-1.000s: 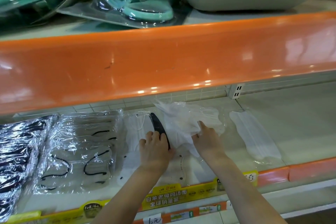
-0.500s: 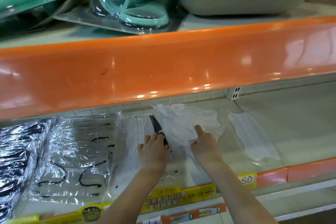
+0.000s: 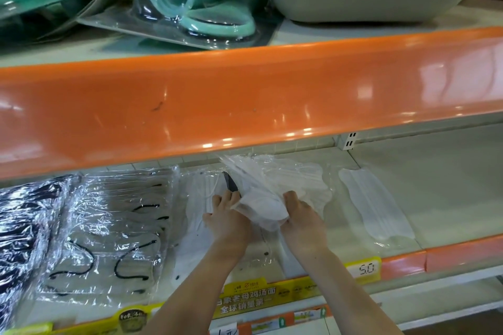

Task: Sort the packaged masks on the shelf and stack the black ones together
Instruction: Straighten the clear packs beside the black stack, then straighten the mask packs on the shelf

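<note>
I saw my left hand (image 3: 227, 223) pinching a black mask (image 3: 230, 185), right hand (image 3: 300, 219) gripping the bunched white masks (image 3: 261, 207) — both curled tight, over the shelf (image 3: 435, 193).

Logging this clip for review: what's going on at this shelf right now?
A person is sorting packaged masks. Both hands hold a bundle of white masks over the lower shelf; the left hand also touches a black mask beside it. The black mask pile lies far left.
</note>
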Tool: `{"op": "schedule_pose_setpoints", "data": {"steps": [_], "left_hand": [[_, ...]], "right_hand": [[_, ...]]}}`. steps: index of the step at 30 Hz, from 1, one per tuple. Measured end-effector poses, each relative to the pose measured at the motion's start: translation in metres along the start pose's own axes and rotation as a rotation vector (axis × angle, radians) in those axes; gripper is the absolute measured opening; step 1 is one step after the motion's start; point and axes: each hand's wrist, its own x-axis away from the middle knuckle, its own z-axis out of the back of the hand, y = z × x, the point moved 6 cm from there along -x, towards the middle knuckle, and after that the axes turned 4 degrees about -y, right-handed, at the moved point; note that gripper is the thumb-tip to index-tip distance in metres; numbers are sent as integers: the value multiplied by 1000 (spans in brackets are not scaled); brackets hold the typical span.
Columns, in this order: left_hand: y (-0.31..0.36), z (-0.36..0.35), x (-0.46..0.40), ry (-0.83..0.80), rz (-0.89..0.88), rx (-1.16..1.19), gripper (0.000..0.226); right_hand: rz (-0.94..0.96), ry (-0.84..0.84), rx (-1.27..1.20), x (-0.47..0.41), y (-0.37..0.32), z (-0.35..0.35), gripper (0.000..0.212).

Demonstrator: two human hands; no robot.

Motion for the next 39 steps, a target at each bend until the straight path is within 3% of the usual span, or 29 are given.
{"op": "schedule_pose_setpoints", "data": {"steps": [7,10,12,16,20,23,25,28,31,36,39], "left_hand": [[-9,1,-9,115,-59,159,17],[-12,12,-3,156,-50,372,3],[-17,20,-5,143,2,554,13],[-32,35,-18,122,78,940,9],[-37,57,-16,175,22,1067,15],[-36,75,-11,164,-3,1361,16],[-36,86,-7,187,-51,1439,15],[-42,104,2,309,-100,1442,19],[-49,110,4,355,-146,1408,10],[-50,120,16,391,-236,1171,12],[-42,118,21,304,-377,931,6]], "right_hand": [[-16,-6,1,2,-1,1,23],[-13,-9,14,3,-1,0,23],[-11,-30,10,4,-3,-1,33],[1,-54,61,7,-12,-8,69],[83,3,211,7,-22,-21,56],[82,7,174,7,-21,-16,46],[66,-24,87,7,-15,-8,46],[46,-15,-88,4,-9,5,43],[125,-30,44,2,-14,7,47],[315,-339,110,17,-40,-24,65],[349,-237,-110,20,-59,-17,52]]}}
